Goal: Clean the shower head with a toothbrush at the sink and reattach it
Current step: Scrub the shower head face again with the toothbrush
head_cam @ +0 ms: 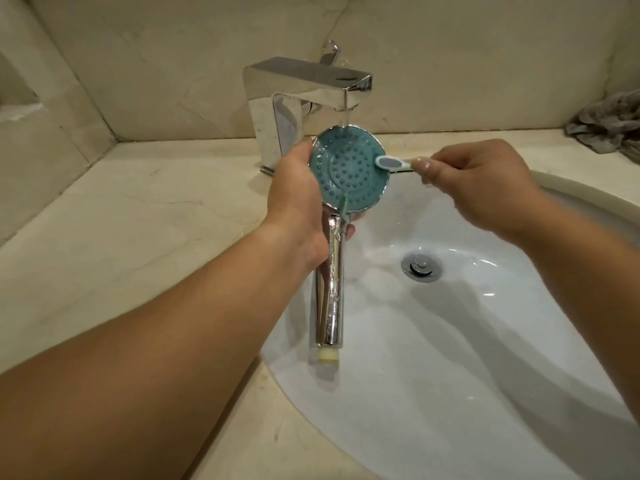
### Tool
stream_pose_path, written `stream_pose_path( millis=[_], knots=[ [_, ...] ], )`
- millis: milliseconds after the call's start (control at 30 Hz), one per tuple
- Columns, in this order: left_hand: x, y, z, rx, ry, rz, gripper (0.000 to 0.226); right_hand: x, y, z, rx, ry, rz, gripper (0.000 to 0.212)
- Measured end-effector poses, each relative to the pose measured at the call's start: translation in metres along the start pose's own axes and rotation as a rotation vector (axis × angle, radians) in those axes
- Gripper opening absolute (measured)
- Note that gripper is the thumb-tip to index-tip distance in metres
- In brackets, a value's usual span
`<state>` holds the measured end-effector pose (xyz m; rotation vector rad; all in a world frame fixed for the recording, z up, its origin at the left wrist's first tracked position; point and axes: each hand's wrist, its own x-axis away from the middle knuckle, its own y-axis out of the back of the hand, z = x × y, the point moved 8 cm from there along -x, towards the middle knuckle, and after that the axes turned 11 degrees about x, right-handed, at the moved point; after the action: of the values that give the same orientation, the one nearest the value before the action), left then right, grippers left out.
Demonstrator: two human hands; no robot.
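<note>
I am seeing no text, label, brand, number or sign that I can read anywhere in this view.
</note>
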<state>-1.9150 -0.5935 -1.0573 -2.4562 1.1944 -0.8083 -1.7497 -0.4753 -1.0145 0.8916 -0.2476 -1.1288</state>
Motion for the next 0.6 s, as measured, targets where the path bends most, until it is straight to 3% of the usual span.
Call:
stream_pose_path(
  millis=[167, 300, 467, 600],
  knots=[
    [0.001, 0.0, -0.002, 0.006, -0.011, -0.009, 0.059, 0.011, -0.02, 0.024, 0.026, 0.143, 0.147, 0.02],
    [0.001, 0.004, -0.004, 0.031, -0.013, -0.025, 0.057, 0.002, -0.007, 0.015, 0.028, 0.104, 0.027, 0.021],
    [0.001, 0.002, -0.003, 0.005, -0.023, -0.02, 0.059, 0.013, -0.024, 0.022, 0.012, 0.143, 0.171, 0.023],
    [0.001, 0.002, -0.002, 0.047, 0.007, -0.017, 0.059, 0.004, -0.015, 0.012, -0.052, 0.083, 0.075, 0.025]
  ],
)
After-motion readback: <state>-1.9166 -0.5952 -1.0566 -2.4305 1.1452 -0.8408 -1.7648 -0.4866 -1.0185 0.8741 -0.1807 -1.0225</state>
